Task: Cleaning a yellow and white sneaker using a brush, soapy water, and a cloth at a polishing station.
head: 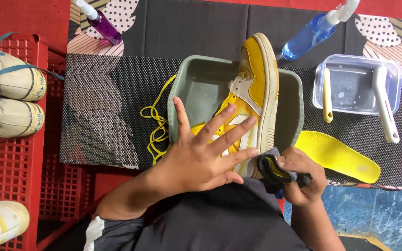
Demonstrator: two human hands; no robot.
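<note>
Seen from the head camera, a yellow and white high-top sneaker [252,93] lies on its side across a grey-green plastic basin [196,83], its off-white sole turned to the right and its heel reaching past the basin's far rim. The upper is bright yellow with white panels, and the sole edge looks grubby. The left hand [201,153] rests flat on the shoe's side with fingers spread wide, holding nothing. The right hand [303,179] is closed around a dark grey cloth [275,169] stained yellow, pressing it against the sole's edge near the toe.

Loose yellow laces [157,125] trail over the black dotted mat [103,116] just left of the basin. A yellow insole [338,155] lies on the mat to the right, near the right hand. Beyond it stands a clear plastic tub [359,67] with a white-handled brush [385,104] and a small yellow brush [327,100] leaning on its rim. A blue spray bottle [310,37] and a purple spray bottle [101,21] lie at the far side. Worn white shoes [8,100] sit in a red crate [19,167] at left.
</note>
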